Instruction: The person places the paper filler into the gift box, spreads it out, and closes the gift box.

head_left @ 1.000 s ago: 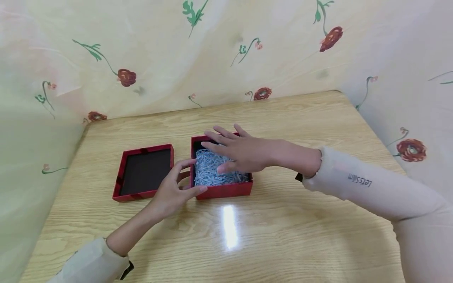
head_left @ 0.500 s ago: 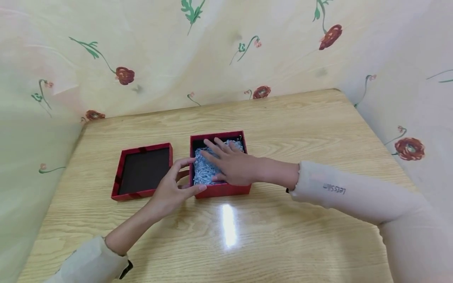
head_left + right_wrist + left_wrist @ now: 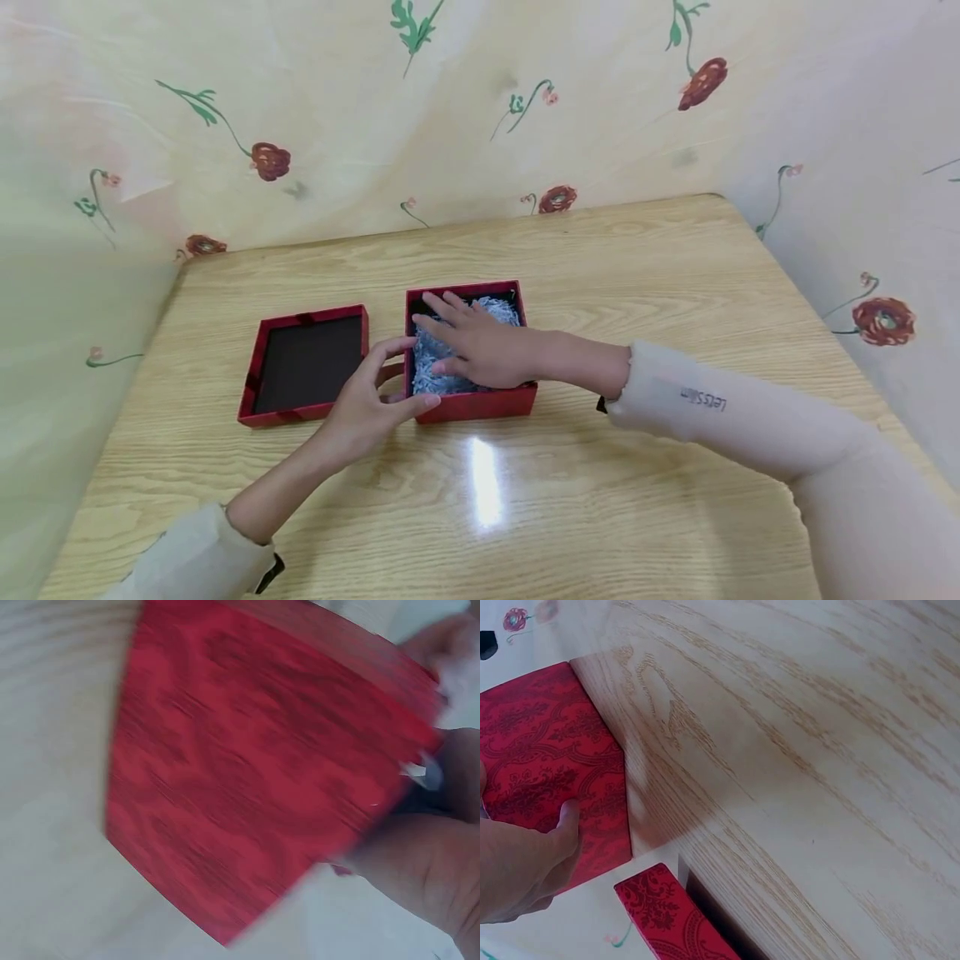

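A red patterned box (image 3: 480, 407) with a dark inside stands on the table, filled with light blue shredded paper (image 3: 497, 310). My left hand (image 3: 362, 415) holds the box at its left side, thumb on the front rim and fingers along the left wall. The left wrist view shows that thumb against the box's red brocade-like wall (image 3: 592, 765). With fingers spread and fairly straight, my right hand (image 3: 487, 343) lies palm down on the shredded paper inside the box. In the blurred right wrist view, this hand (image 3: 420, 862) reaches over the rim of the box.
Left of the box, a matching red lid (image 3: 309, 362) lies with its dark inside facing up. Both rest on a wooden table (image 3: 600, 500). Cloth printed with flowers (image 3: 337, 125) hangs behind and at the sides of the table.
My right hand has come down from over the box and shifted left onto the shredded paper, uncovering the right rim. My left hand, the box and the lid keep their places.
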`<action>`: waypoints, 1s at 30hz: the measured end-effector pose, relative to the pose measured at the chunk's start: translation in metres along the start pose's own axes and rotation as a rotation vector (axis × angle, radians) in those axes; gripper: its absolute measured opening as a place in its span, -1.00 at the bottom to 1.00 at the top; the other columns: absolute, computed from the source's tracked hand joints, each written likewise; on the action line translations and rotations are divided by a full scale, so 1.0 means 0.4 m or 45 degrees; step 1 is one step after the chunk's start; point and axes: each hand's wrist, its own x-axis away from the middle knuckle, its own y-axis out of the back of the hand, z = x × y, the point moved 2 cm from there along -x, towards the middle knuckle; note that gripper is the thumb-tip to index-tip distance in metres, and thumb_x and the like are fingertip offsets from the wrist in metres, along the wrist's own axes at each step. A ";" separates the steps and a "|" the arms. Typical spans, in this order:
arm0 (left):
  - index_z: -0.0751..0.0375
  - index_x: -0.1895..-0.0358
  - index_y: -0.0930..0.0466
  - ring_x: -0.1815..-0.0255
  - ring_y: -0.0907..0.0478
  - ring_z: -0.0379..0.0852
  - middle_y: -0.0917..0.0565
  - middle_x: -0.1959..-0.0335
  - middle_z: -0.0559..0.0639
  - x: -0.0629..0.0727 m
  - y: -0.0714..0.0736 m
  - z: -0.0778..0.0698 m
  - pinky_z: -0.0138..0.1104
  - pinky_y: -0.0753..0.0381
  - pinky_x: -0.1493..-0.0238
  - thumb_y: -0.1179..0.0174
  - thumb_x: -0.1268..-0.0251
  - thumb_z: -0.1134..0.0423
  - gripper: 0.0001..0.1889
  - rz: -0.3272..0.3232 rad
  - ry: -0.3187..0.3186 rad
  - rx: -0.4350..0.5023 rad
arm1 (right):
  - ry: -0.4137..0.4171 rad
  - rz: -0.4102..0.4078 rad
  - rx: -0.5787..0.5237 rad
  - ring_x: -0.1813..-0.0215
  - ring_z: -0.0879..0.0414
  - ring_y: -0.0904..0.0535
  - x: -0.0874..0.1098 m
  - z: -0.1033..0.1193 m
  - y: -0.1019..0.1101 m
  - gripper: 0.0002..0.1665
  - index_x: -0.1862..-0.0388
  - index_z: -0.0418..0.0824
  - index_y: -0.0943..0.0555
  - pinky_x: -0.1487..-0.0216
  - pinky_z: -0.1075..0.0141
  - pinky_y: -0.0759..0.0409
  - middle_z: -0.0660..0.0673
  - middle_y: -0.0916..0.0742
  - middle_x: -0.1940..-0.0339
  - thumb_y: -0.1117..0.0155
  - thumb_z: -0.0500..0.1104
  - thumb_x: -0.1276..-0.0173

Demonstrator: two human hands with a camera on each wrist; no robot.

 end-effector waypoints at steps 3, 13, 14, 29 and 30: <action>-0.03 -0.41 -0.18 -0.41 -0.21 0.18 -0.16 -0.45 -0.05 0.001 0.002 0.000 0.03 -0.42 -0.23 -0.41 -0.12 0.09 -0.20 0.001 0.001 0.001 | 0.001 -0.078 0.001 -0.56 -0.07 0.42 0.021 0.019 0.037 -0.15 -0.58 -0.05 0.17 -0.49 -0.10 0.29 -0.08 0.22 -0.59 0.08 0.17 -0.51; -0.01 -0.41 -0.17 -0.39 -0.23 0.16 -0.18 -0.44 -0.05 -0.002 0.003 0.002 -0.01 -0.46 -0.20 -0.40 -0.13 0.11 -0.20 0.012 -0.001 0.006 | -0.041 -0.131 -0.088 -0.57 -0.02 0.41 0.056 0.034 0.085 -0.14 -0.59 -0.02 0.15 -0.51 -0.05 0.28 -0.04 0.19 -0.60 0.05 0.17 -0.49; -0.01 -0.41 -0.17 -0.39 -0.23 0.15 -0.18 -0.43 -0.05 -0.002 0.003 0.002 -0.01 -0.46 -0.20 -0.40 -0.13 0.11 -0.20 0.013 -0.003 0.003 | -0.042 -0.126 -0.087 -0.57 -0.03 0.41 0.057 0.034 0.084 -0.14 -0.59 -0.02 0.15 -0.51 -0.05 0.29 -0.05 0.19 -0.60 0.05 0.18 -0.49; -0.03 -0.45 -0.09 -0.40 -0.20 0.13 -0.13 -0.45 -0.08 0.012 0.019 -0.015 0.00 -0.45 -0.22 -0.38 -0.16 0.09 -0.16 0.019 -0.063 -0.008 | -0.016 -0.096 -0.176 -0.57 0.04 0.41 0.044 0.057 0.092 -0.15 -0.59 0.00 0.17 -0.52 0.00 0.31 -0.05 0.16 -0.60 0.06 0.18 -0.50; -0.03 -0.45 -0.09 -0.40 -0.19 0.14 -0.13 -0.46 -0.08 0.014 0.021 -0.016 0.01 -0.44 -0.23 -0.38 -0.16 0.09 -0.17 0.016 -0.065 -0.007 | -0.014 -0.092 -0.181 -0.57 0.03 0.41 0.044 0.058 0.091 -0.15 -0.59 0.00 0.17 -0.52 0.00 0.31 -0.06 0.16 -0.60 0.07 0.17 -0.50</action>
